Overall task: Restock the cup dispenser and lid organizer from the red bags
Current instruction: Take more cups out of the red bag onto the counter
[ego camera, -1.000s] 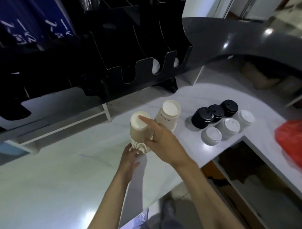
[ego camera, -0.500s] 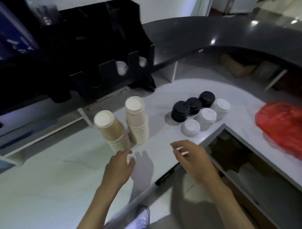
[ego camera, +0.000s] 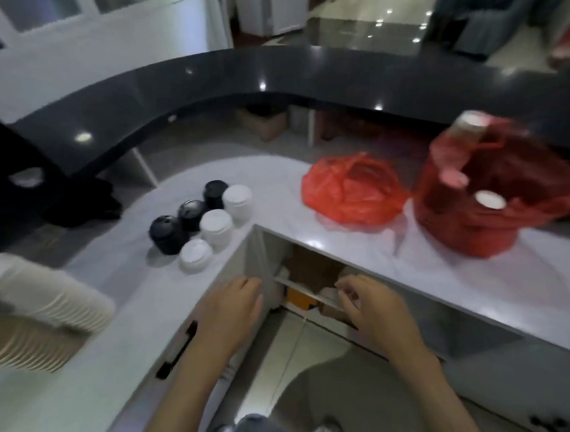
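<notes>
Two red plastic bags sit on the white counter at the right: a flatter bag (ego camera: 352, 189) and a taller, fuller bag (ego camera: 496, 192) with a stack of cups poking out of its top. Stacks of black lids (ego camera: 188, 216) and white lids (ego camera: 217, 224) stand in the counter's corner. Paper cup stacks (ego camera: 38, 308) show blurred at the left edge. My left hand (ego camera: 230, 310) and my right hand (ego camera: 374, 306) hover empty over the counter's inner corner, fingers loosely curled. The black organizer (ego camera: 23, 170) is only partly in view at the far left.
A dark curved upper counter (ego camera: 272, 77) runs behind the white worktop (ego camera: 408, 269). Below the worktop's edge are open shelves with boxes (ego camera: 309, 289). A black drawer handle (ego camera: 177, 349) sits on the cabinet front near my left arm.
My view has swung right from the organizer toward the red bags. Both hands let go of the cup stacks and pulled back to the counter's inner corner, empty.
</notes>
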